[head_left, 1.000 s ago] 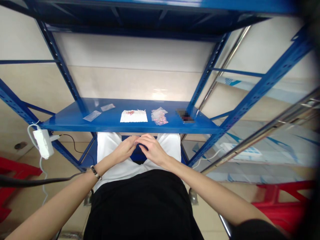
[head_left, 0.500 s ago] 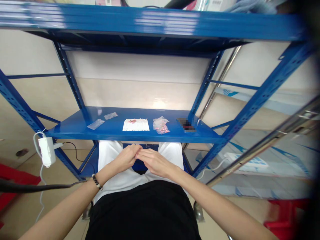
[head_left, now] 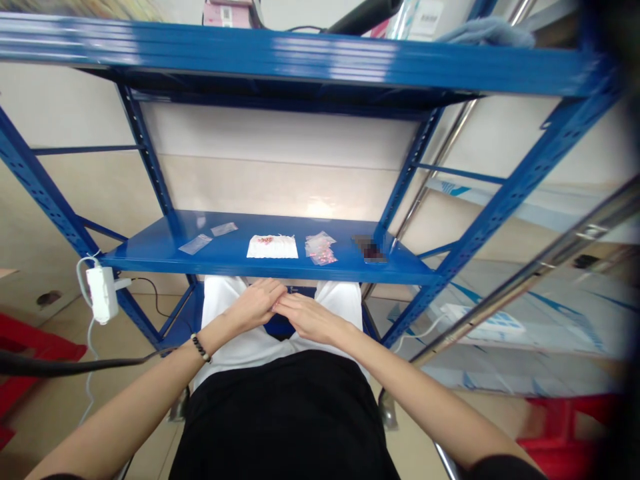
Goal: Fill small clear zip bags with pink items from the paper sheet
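Note:
My left hand (head_left: 260, 302) and my right hand (head_left: 309, 317) meet fingertip to fingertip above my lap, just in front of the shelf edge. The fingers of both are closed together; whatever may be between them is hidden. Beyond them, on the blue shelf board (head_left: 235, 263), lies a white pleated cloth or paper (head_left: 273, 251) with small reddish pieces (head_left: 265, 239) on it. To its right are clear plastic bags (head_left: 321, 250) with pink and red bits inside. Flat clear bags (head_left: 195, 245) lie toward the left.
A dark, phone-like object (head_left: 371, 249) lies at the board's right end. The upper shelf (head_left: 210, 50) crosses above. A white power strip (head_left: 103, 293) hangs at the left post, and a metal rail (head_left: 530, 270) slants along the right.
The view has shifted slightly, so the upper shelf sits lower in the picture. My hands stay together at the fingertips, and the things on the board have not moved.

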The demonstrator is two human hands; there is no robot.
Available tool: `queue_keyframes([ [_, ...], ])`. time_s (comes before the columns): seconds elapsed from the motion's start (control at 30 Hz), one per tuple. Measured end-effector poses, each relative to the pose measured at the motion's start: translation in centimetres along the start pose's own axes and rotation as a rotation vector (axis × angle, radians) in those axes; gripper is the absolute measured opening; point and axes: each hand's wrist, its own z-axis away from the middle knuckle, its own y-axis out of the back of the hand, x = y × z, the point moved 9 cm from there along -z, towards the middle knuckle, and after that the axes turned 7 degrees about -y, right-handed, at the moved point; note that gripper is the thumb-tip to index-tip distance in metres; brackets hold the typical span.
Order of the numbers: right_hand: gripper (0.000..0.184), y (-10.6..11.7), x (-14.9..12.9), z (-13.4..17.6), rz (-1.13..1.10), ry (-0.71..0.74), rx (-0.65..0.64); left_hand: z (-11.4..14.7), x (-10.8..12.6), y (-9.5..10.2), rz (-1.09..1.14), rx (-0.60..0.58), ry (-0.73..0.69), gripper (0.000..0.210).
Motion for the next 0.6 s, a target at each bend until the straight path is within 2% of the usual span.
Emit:
queue_keyframes([
  [0.17,0.043,-2.1,-0.4,0.6,0.057,-0.003,-0.093,0.0,2.1,-1.2,-0.11,-0.09,-0.097,0.021],
  [0.3,0.043,-3.8,0.1,0.7,0.074,0.021,-0.16,-0.2,2.2,-2.7,-0.155,-0.171,-0.118,0.017],
  [0.4,0.031,-5.0,0.6,0.3,0.09,-0.024,-0.188,-0.2,2.1,-3.7,-0.165,-0.217,-0.136,0.013],
  [0.47,0.022,-5.6,0.6,0.0,0.077,-0.046,-0.185,0.0,2.2,-4.2,-0.138,-0.227,-0.136,0.012],
  [0.6,0.021,-5.2,-0.3,-0.1,0.064,-0.027,-0.133,0.4,2.4,-4.2,-0.061,-0.178,-0.083,0.015],
])
